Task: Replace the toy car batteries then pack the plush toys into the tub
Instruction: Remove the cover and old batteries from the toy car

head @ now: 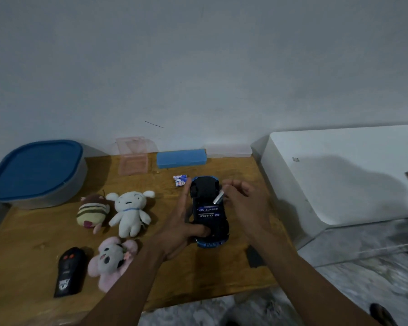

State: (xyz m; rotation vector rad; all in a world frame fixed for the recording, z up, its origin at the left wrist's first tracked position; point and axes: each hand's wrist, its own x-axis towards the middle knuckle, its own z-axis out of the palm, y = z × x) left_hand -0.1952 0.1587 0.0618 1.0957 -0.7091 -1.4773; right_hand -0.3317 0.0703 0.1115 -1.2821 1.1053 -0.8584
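Observation:
A blue toy car lies upside down on the wooden table, its battery bay open with two dark batteries showing. My left hand grips the car's left side and rear. My right hand pinches a silvery battery, tilted over the bay's far right corner. Two white-and-blue batteries lie just beyond the car. Three plush toys rest to the left: a striped brown one, a white one and a pink one. The tub with a blue lid stands at the far left.
A black remote control lies near the table's front left. A clear pinkish box, a blue case and a clear lid stand along the wall. A dark flat piece lies at the table's right edge. A white appliance stands right.

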